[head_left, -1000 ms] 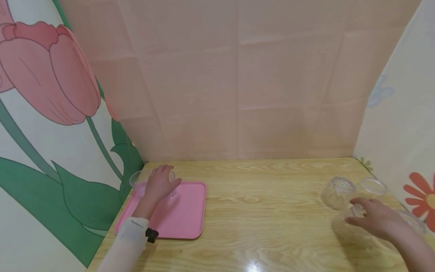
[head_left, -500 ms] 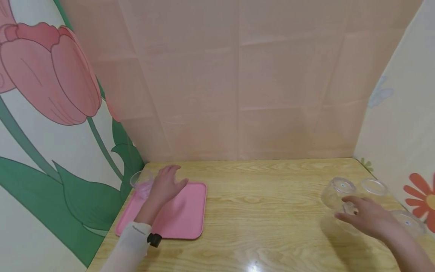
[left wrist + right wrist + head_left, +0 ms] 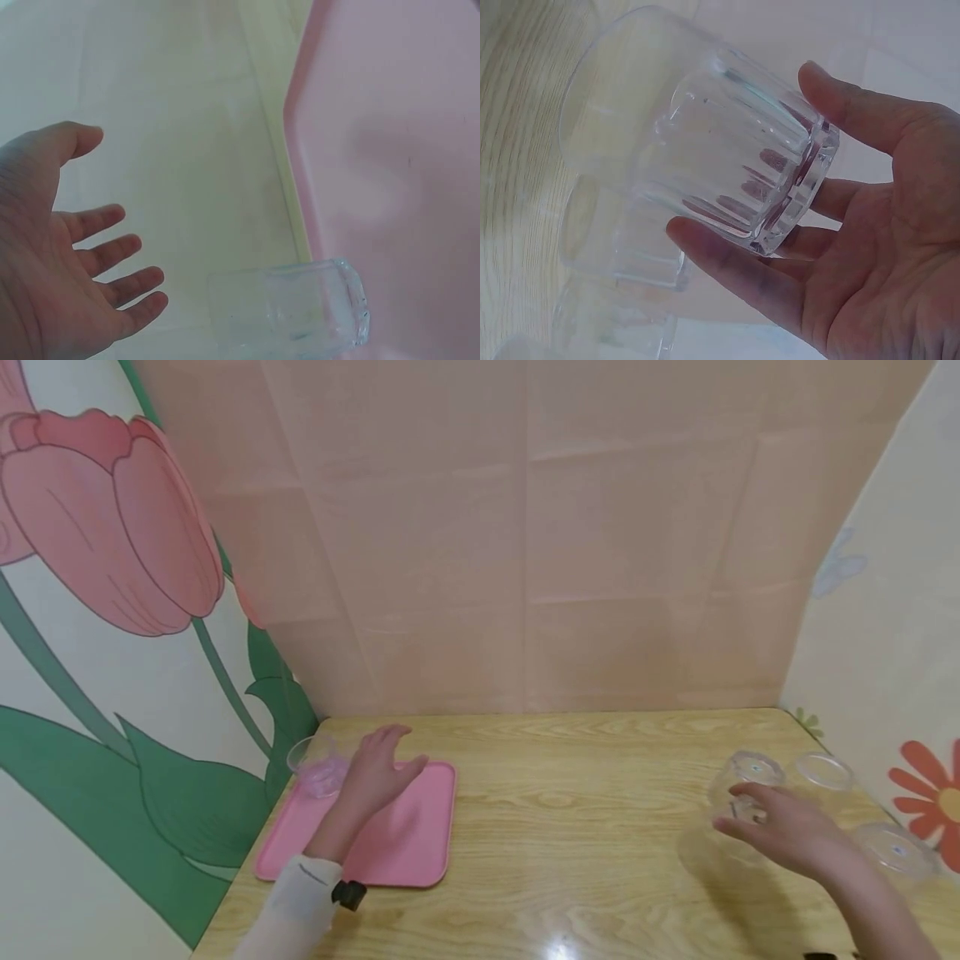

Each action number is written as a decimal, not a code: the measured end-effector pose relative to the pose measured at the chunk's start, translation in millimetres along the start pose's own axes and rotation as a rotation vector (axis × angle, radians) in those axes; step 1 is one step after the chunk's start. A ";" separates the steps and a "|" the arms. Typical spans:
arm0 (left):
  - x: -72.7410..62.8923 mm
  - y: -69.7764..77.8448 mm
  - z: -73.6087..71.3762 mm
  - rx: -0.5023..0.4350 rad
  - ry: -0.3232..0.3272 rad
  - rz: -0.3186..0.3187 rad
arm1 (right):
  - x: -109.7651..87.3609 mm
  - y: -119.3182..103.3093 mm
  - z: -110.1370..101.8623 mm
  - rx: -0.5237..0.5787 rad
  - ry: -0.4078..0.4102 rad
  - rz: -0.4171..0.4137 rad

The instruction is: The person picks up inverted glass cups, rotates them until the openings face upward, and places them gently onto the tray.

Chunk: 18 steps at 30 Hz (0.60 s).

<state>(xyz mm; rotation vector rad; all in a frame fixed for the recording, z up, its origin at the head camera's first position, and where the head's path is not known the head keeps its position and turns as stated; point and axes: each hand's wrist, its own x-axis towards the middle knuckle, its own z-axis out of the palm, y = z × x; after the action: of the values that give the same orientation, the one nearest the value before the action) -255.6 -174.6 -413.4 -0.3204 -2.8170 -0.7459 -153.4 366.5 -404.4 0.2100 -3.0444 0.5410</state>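
Observation:
My left hand is over the pink tray, its fingers spread and nothing in its grasp. In the left wrist view the palm and loosely bent fingers of that hand are apart from a clear drinking glass. That glass stands mouth up at the tray's far left, beside the hand, which hides part of the tray. At the right, my right hand grips another clear drinking glass by its thick faceted base. This glass is tilted, mouth down, above the table.
Clear glasses stand upside down on the right of the wooden table: one glass beyond my right hand, another glass beside it, and a third glass nearer. A pink-brown sheet closes the back; painted walls flank both sides.
My right hand has moved left, carrying the glass away from the nearer upside-down one. The left hand has shifted slightly right, with its fingers apart, away from the glass at the tray's left.

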 end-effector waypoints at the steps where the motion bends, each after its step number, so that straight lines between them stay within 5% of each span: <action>1: -0.4 0.9 0.4 -0.005 0.001 0.004 | 0.2 -1.8 -0.3 0.002 0.002 0.000; 18: -3.0 15.5 13.1 -0.087 -0.012 0.030 | 10.4 -25.4 5.3 0.117 -0.058 0.006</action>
<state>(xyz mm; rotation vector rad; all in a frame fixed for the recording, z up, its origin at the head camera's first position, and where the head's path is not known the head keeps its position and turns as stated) -250.6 -155.3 -418.1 -0.3823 -2.7897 -0.8647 -160.2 339.8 -400.1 0.2249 -3.0724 0.7270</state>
